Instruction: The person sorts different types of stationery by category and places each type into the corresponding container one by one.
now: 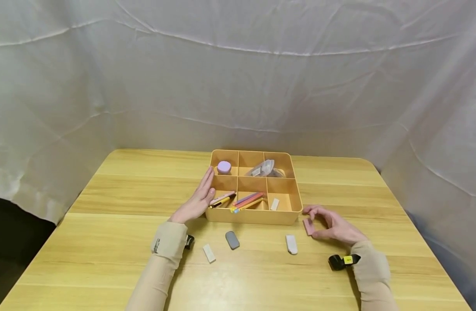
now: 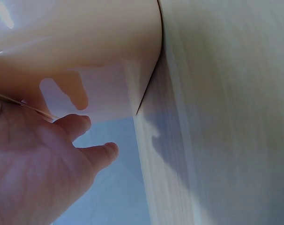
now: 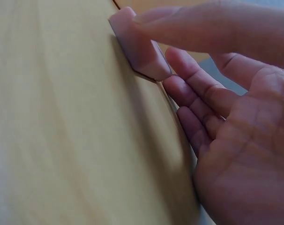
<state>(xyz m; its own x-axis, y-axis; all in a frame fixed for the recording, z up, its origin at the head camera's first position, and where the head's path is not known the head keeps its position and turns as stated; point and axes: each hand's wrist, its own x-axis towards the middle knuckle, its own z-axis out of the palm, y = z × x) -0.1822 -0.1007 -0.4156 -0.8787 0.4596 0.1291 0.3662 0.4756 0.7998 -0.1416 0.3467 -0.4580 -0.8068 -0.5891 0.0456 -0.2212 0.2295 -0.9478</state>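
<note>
An orange-tan divided organizer box stands on the table. My left hand rests with straight fingers against its left side; in the left wrist view the thumb and fingers of the left hand lie along the glossy wall. Just off the box's front right corner, my right hand pinches a pink eraser between thumb and fingers. Seen from the right wrist, the pink eraser is a slanted block close to the tabletop, with the thumb on it and the other fingers behind.
Before the box lie a grey eraser, a small white block and a rounded white eraser. Compartments hold pens, colored markers, a white block, a purple-lidded jar and a clear plastic item.
</note>
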